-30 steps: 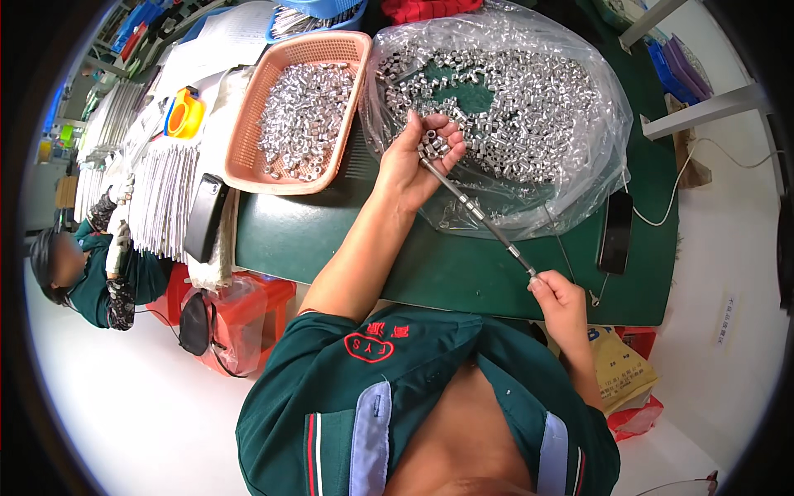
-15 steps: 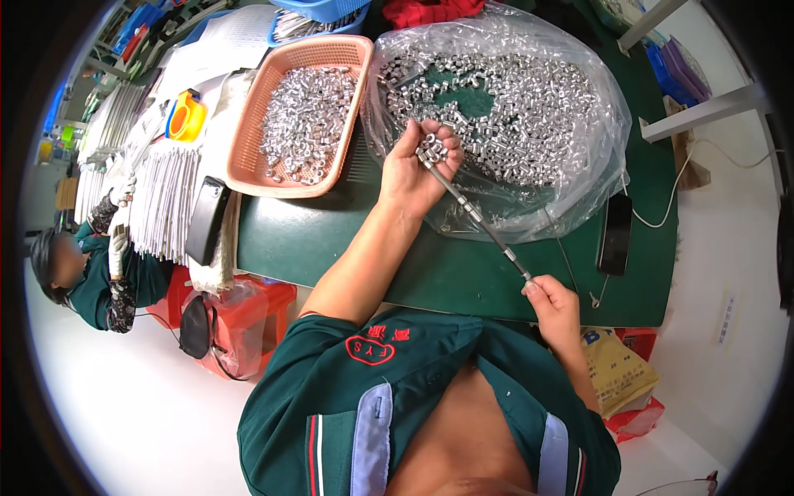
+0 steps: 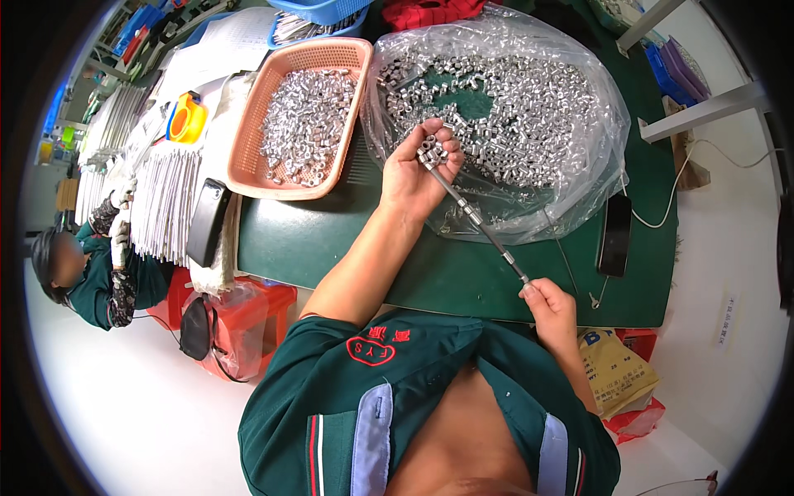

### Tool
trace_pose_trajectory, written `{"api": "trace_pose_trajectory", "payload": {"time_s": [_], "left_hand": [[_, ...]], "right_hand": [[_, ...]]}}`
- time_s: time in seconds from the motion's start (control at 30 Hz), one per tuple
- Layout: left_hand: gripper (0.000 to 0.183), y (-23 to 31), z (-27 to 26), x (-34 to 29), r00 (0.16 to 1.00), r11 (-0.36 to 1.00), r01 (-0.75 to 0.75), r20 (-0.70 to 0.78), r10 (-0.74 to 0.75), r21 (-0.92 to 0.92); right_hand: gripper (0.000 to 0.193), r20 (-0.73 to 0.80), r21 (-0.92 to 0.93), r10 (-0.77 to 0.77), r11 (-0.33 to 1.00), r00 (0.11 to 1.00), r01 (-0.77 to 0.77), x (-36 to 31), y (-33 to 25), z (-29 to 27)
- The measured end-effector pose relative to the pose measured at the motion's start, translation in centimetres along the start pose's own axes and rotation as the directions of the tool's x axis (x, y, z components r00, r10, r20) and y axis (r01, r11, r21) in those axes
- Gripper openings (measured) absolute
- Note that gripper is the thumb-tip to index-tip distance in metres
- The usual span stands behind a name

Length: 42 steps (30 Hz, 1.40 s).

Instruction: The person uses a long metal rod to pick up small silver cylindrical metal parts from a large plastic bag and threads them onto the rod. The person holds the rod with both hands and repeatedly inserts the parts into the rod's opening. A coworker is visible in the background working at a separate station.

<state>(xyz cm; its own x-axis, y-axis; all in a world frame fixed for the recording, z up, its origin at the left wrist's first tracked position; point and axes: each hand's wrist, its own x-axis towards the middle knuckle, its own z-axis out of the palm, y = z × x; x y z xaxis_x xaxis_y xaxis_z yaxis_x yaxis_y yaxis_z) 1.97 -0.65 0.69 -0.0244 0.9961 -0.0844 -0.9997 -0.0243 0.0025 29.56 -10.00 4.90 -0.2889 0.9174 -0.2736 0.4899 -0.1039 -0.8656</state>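
Note:
My left hand is cupped, its fingers curled round several small silvery metal sleeves. The far end of a thin dark cable reaches in among them. From there the cable slopes down to the right, straight and taut-looking, with a few sleeves threaded along it. My right hand pinches its near end between thumb and fingers, over the table's front edge. Beyond my left hand lies a clear plastic bag, spread out under a big heap of like sleeves.
Left of the bag, an orange basket holds more sleeves. Phones lie at the right and left. A yellow tape dispenser stands near stacked pale strips. A co-worker in a green shirt sits far left.
My right hand has shifted slightly left with the cable's near end. My left fingers have moved a little round the sleeves. The co-worker's hands have moved.

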Motion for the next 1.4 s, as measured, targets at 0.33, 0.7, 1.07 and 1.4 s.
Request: {"api": "trace_pose_trajectory", "payload": {"time_s": [0.33, 0.7, 1.07, 1.4], "left_hand": [[0.016, 0.0, 0.2, -0.1, 0.998, 0.998, -0.038, -0.044, 0.04, 0.042], [0.016, -0.5, 0.1, -0.2, 0.996, 0.996, -0.072, -0.042, 0.074, 0.042], [0.015, -0.8, 0.6, -0.5, 0.996, 0.973, -0.091, -0.005, 0.094, 0.214], [0.02, -0.7, -0.1, 0.0, 0.995, 0.994, 0.037, 0.087, -0.046, 0.099]], "right_hand": [[0.014, -0.016, 0.007, -0.021, 1.0, 1.0, 0.021, -0.3, 0.4, 0.3], [0.015, -0.016, -0.051, -0.04, 0.998, 0.999, 0.04, -0.1, 0.1, 0.6], [0.012, -0.067, -0.087, -0.05, 0.995, 0.996, 0.044, 0.1, -0.2, 0.5], [0.023, 0.158, 0.211, 0.148, 0.961, 0.976, -0.18, 1.0, 0.4, 0.2]]}}
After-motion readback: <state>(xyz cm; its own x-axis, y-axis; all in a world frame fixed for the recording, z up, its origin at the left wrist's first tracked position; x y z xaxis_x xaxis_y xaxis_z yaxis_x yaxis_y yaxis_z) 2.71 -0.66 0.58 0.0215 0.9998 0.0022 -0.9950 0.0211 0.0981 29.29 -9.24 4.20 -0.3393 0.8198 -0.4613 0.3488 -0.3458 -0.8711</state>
